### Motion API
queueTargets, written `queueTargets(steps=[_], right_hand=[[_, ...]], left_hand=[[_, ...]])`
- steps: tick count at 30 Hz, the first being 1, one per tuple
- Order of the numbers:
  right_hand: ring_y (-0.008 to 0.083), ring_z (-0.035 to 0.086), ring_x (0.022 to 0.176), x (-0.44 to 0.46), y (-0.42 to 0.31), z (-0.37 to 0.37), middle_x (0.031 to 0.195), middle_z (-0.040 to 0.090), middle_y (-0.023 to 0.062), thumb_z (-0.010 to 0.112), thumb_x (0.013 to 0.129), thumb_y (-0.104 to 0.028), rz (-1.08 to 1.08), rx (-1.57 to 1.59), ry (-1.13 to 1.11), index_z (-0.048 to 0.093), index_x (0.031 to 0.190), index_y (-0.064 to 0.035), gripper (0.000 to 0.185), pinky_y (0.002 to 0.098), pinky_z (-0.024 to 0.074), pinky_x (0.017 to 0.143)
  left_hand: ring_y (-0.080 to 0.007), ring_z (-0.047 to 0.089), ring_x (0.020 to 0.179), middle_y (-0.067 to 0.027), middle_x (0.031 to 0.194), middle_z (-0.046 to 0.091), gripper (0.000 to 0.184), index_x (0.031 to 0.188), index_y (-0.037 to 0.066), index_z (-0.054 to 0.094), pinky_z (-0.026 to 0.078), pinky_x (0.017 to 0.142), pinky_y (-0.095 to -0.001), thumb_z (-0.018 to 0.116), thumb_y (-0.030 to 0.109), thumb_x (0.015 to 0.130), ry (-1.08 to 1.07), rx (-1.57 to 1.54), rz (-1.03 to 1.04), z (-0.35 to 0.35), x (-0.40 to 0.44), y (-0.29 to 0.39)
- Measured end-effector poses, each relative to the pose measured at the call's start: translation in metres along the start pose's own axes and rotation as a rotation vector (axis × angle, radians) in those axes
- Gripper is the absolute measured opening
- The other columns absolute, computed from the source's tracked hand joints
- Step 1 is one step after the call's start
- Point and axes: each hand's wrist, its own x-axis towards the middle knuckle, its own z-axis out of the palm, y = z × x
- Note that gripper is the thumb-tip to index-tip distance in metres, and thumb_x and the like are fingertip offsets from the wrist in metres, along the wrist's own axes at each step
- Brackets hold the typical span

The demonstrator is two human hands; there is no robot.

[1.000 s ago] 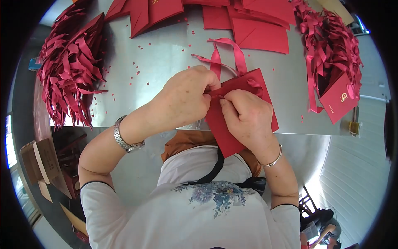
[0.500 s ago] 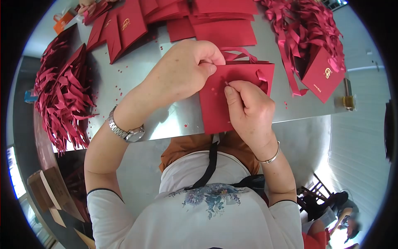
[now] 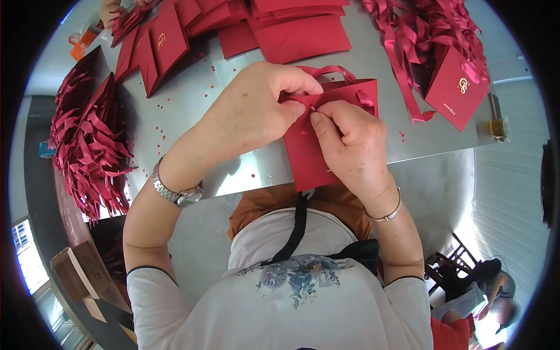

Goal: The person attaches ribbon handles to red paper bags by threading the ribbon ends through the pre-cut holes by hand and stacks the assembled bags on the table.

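Note:
A red paper gift bag (image 3: 309, 160) rests at the table's near edge, its lower end reaching past the edge toward me. My left hand (image 3: 262, 105) is closed on the bag's upper left edge, thumb outside and fingers curled at the opening. My right hand (image 3: 353, 137) pinches a short tip of red ribbon (image 3: 313, 108) at the bag's front face, close to the left thumb. A ribbon handle (image 3: 335, 69) loops above the opening. At the bag's upper right, more ribbon (image 3: 365, 98) comes through the front. The bag's inside is mostly hidden.
Flat red bags (image 3: 300, 35) are stacked at the back. Ribboned bags pile up at left (image 3: 93, 140) and right (image 3: 458, 87). Red paper dots (image 3: 162, 129) dot the metal table (image 3: 233, 157). Another person's hand (image 3: 111, 13) shows at the far left.
My right hand has moved up and left, closer to my left thumb. The bag's opening has widened and the bag tilts a little more. The whole view has shifted slightly.

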Motion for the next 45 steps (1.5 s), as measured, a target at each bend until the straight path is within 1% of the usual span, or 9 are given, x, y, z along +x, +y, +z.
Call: queueTargets(steps=[5, 9, 14, 17, 20, 24, 29, 36, 45], right_hand=[[0.0276, 0.062, 0.061, 0.007, -0.006, -0.004, 0.068, 0.060, 0.0113, 0.065, 0.083, -0.006, -0.049, -0.133, -0.084, 0.060, 0.078, -0.0018, 0.008, 0.0359, 0.0478, 0.054], [0.0260, 0.061, 0.056, 0.014, -0.019, -0.010, 0.062, 0.057, 0.0088, 0.060, 0.075, -0.008, -0.260, -0.488, -0.181, 0.058, 0.070, -0.0053, 0.006, 0.0386, 0.0490, 0.050], [0.0287, 0.064, 0.060, 0.019, -0.016, -0.005, 0.064, 0.061, 0.0116, 0.058, 0.077, -0.011, -0.328, -0.621, -0.265, 0.061, 0.070, -0.0044, 0.010, 0.0408, 0.0506, 0.052], [0.0383, 0.064, 0.068, 0.025, 0.004, 0.000, 0.071, 0.065, 0.0185, 0.057, 0.083, -0.016, 0.055, -0.088, -0.297, 0.065, 0.076, -0.0020, 0.018, 0.0486, 0.0509, 0.060], [0.0388, 0.063, 0.068, 0.016, 0.006, 0.010, 0.071, 0.064, 0.0179, 0.058, 0.085, -0.017, 0.151, -0.072, -0.259, 0.064, 0.076, -0.0020, 0.019, 0.0486, 0.0507, 0.061], [0.0365, 0.063, 0.066, 0.007, 0.015, 0.010, 0.070, 0.063, 0.0162, 0.062, 0.086, -0.016, 0.093, -0.026, -0.204, 0.061, 0.077, -0.0023, 0.016, 0.0459, 0.0511, 0.059], [0.0298, 0.063, 0.062, -0.003, 0.019, 0.017, 0.068, 0.061, 0.0106, 0.068, 0.082, -0.010, -0.082, -0.130, -0.028, 0.058, 0.079, -0.0042, 0.012, 0.0386, 0.0513, 0.055], [0.0296, 0.064, 0.063, -0.007, 0.021, 0.019, 0.071, 0.063, 0.0107, 0.069, 0.082, -0.012, -0.057, -0.112, -0.007, 0.059, 0.080, -0.0046, 0.012, 0.0390, 0.0510, 0.055], [0.0305, 0.063, 0.064, -0.001, 0.016, 0.019, 0.071, 0.063, 0.0099, 0.069, 0.083, -0.015, 0.006, -0.105, -0.065, 0.062, 0.080, -0.0068, 0.011, 0.0402, 0.0489, 0.053]], left_hand=[[-0.0224, 0.066, 0.083, -0.0129, 0.088, 0.067, 0.024, 0.101, -0.002, 0.068, 0.051, 0.072, -0.0329, 0.061, -0.008, 0.079, 0.092, 0.158, 0.164, 0.009, -0.003, -0.001], [-0.0337, 0.064, 0.082, -0.0160, 0.087, 0.066, 0.023, 0.096, -0.001, 0.067, 0.051, 0.074, -0.0366, 0.062, -0.008, 0.075, 0.145, 0.344, 0.260, 0.014, -0.004, 0.001], [-0.0336, 0.064, 0.083, -0.0154, 0.088, 0.066, 0.022, 0.095, -0.001, 0.067, 0.051, 0.074, -0.0365, 0.062, -0.007, 0.075, 0.155, 0.279, 0.269, 0.016, 0.000, -0.009], [-0.0299, 0.066, 0.084, -0.0144, 0.088, 0.067, 0.021, 0.096, -0.001, 0.067, 0.052, 0.074, -0.0347, 0.061, -0.007, 0.077, 0.163, 0.257, 0.225, 0.019, -0.001, -0.016], [-0.0229, 0.066, 0.085, -0.0131, 0.090, 0.068, 0.020, 0.099, -0.003, 0.067, 0.052, 0.076, -0.0324, 0.060, -0.006, 0.081, 0.174, 0.136, 0.130, 0.022, -0.002, -0.027], [-0.0150, 0.064, 0.086, -0.0121, 0.095, 0.069, 0.021, 0.106, -0.006, 0.064, 0.051, 0.076, -0.0305, 0.058, -0.002, 0.086, 0.077, 0.067, -0.157, 0.015, 0.002, -0.026], [-0.0167, 0.063, 0.083, -0.0122, 0.092, 0.069, 0.022, 0.107, -0.005, 0.063, 0.050, 0.076, -0.0301, 0.058, 0.002, 0.087, 0.047, 0.072, -0.160, 0.013, 0.003, -0.028], [-0.0168, 0.059, 0.077, -0.0122, 0.086, 0.066, 0.018, 0.102, -0.005, 0.063, 0.047, 0.072, -0.0309, 0.058, 0.002, 0.086, 0.013, 0.150, -0.068, 0.011, 0.008, -0.036], [-0.0158, 0.058, 0.076, -0.0111, 0.085, 0.065, 0.016, 0.099, -0.005, 0.063, 0.047, 0.072, -0.0304, 0.060, 0.000, 0.084, 0.013, 0.060, -0.158, 0.010, 0.005, -0.030]])
